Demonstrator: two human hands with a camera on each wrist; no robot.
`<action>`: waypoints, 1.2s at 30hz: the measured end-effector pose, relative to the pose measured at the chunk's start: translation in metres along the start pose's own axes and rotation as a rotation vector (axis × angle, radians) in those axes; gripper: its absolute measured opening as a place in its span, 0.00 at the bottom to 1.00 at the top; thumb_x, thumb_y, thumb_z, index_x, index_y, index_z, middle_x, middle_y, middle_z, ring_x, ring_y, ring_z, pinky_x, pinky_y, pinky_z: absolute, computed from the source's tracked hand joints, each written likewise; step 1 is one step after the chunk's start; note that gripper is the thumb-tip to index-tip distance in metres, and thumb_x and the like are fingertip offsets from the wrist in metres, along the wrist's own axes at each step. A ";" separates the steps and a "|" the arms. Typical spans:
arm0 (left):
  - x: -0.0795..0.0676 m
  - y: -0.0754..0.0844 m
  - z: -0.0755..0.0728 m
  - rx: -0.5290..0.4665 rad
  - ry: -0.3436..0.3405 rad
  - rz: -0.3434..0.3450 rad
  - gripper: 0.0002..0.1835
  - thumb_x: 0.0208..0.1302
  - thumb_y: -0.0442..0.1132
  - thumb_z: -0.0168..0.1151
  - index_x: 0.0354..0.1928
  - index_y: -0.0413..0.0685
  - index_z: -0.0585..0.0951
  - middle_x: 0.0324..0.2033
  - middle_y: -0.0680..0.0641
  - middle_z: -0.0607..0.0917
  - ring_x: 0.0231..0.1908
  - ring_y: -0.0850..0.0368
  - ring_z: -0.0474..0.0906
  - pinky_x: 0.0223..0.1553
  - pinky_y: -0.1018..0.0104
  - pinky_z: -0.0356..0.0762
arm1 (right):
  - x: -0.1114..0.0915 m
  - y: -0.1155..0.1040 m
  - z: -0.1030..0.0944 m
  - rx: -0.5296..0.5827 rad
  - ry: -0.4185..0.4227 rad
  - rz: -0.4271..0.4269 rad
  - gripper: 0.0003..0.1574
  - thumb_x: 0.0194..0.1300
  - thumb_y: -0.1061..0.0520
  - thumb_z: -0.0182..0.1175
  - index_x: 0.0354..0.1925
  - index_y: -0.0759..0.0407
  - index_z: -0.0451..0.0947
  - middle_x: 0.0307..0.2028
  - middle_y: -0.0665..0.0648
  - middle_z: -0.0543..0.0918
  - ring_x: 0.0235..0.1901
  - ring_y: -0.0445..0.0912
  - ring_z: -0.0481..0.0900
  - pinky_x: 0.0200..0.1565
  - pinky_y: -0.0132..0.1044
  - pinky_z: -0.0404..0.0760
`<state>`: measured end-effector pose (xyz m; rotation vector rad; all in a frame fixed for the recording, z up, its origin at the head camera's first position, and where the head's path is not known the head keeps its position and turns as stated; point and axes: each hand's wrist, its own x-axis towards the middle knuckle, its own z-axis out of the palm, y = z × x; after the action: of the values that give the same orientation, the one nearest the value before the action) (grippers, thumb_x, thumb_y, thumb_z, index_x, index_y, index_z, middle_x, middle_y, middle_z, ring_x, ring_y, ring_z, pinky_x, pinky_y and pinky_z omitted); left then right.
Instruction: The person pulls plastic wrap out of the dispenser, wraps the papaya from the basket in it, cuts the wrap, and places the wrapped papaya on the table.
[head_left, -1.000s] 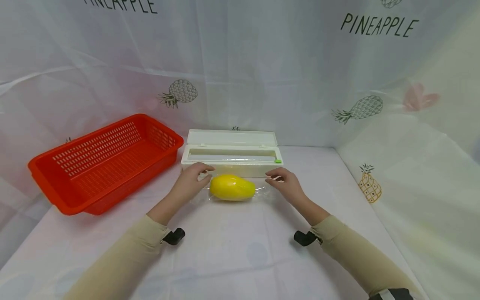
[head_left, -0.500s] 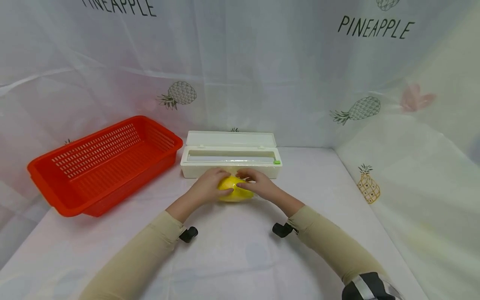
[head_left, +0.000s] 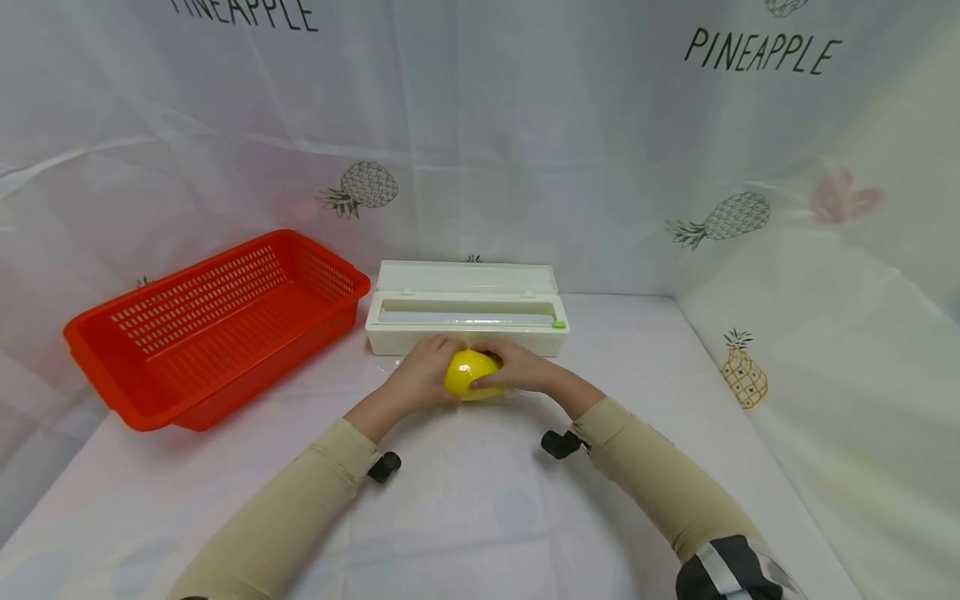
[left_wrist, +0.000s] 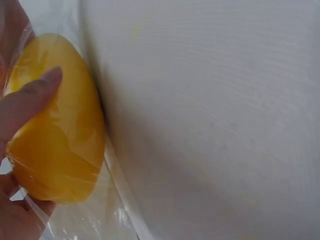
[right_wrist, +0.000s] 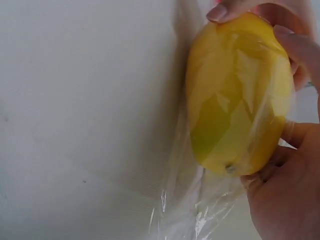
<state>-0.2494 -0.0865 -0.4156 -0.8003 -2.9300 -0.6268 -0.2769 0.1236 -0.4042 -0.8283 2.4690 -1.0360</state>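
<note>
An oblong yellow fruit [head_left: 467, 375], like a papaya or mango in shape, is held low over the table, in front of the film dispenser. My left hand [head_left: 427, 372] grips its left side and my right hand [head_left: 521, 367] its right side, with a thumb across the front. Clear plastic film [right_wrist: 215, 210] lies over the fruit and trails loose beyond its end in the right wrist view. Wrinkled film also covers the fruit [left_wrist: 65, 135] in the left wrist view. A small stem scar and a greenish patch show through it. Some fingers are hidden behind the fruit.
Just behind the hands stands a white cling film dispenser [head_left: 468, 340], its lid raised, with a green slider [head_left: 558, 324] at its right end. A red perforated basket [head_left: 202, 408] sits at the back left. A printed curtain [head_left: 525, 192] hangs behind the table.
From apart on either side of the fruit, both hands have come inward and taken hold of it. Its long side faced front earlier; now it looks shorter and rounder, turned between the hands.
</note>
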 end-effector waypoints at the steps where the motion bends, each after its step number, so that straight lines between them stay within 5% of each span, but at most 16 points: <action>1: 0.000 0.000 0.000 -0.001 -0.001 0.001 0.40 0.41 0.43 0.82 0.58 0.43 0.73 0.55 0.44 0.75 0.57 0.45 0.66 0.62 0.53 0.65 | -0.001 -0.001 -0.001 -0.007 0.014 0.011 0.42 0.57 0.45 0.71 0.64 0.58 0.69 0.57 0.53 0.76 0.52 0.47 0.73 0.57 0.42 0.73; 5: 0.000 -0.001 -0.002 -0.002 -0.005 -0.004 0.41 0.39 0.42 0.83 0.58 0.43 0.74 0.55 0.45 0.76 0.57 0.45 0.67 0.63 0.53 0.64 | -0.010 -0.009 -0.004 -0.098 0.148 0.055 0.44 0.56 0.43 0.71 0.65 0.58 0.69 0.60 0.56 0.75 0.57 0.51 0.73 0.59 0.46 0.73; 9: 0.001 0.000 -0.002 0.005 0.010 0.002 0.40 0.38 0.43 0.83 0.56 0.44 0.75 0.54 0.45 0.78 0.56 0.46 0.69 0.62 0.54 0.65 | -0.019 -0.019 0.001 -0.216 0.242 -0.002 0.40 0.56 0.44 0.72 0.62 0.58 0.73 0.57 0.55 0.77 0.57 0.52 0.73 0.58 0.47 0.73; 13: 0.002 -0.001 -0.001 0.005 0.024 0.014 0.36 0.40 0.47 0.82 0.52 0.45 0.77 0.49 0.48 0.79 0.51 0.49 0.72 0.56 0.58 0.70 | -0.021 -0.020 0.012 -0.328 0.206 -0.118 0.39 0.53 0.45 0.74 0.59 0.59 0.75 0.55 0.55 0.77 0.54 0.50 0.73 0.58 0.44 0.73; 19: 0.003 -0.001 -0.004 -0.050 0.040 -0.007 0.33 0.38 0.46 0.80 0.48 0.45 0.77 0.39 0.51 0.80 0.40 0.52 0.75 0.47 0.60 0.74 | -0.015 -0.014 0.021 -0.417 0.204 -0.168 0.44 0.47 0.48 0.79 0.59 0.59 0.73 0.55 0.56 0.75 0.55 0.51 0.71 0.60 0.43 0.71; 27: -0.006 -0.003 -0.003 -0.112 0.040 -0.106 0.37 0.41 0.46 0.81 0.55 0.48 0.74 0.53 0.46 0.73 0.49 0.50 0.71 0.54 0.55 0.73 | -0.006 -0.014 0.014 -0.491 0.189 -0.177 0.41 0.46 0.47 0.79 0.56 0.58 0.76 0.50 0.53 0.81 0.49 0.48 0.76 0.55 0.41 0.74; 36: -0.014 0.002 -0.009 0.052 0.105 -0.022 0.33 0.46 0.48 0.80 0.55 0.46 0.79 0.51 0.46 0.82 0.55 0.45 0.70 0.60 0.51 0.66 | 0.000 -0.013 0.006 -0.450 0.133 -0.143 0.42 0.45 0.52 0.80 0.58 0.58 0.76 0.52 0.52 0.81 0.50 0.47 0.76 0.56 0.40 0.73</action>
<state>-0.2371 -0.0952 -0.4088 -0.7078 -2.8509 -0.5730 -0.2689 0.1128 -0.3984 -1.1130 2.8427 -0.5940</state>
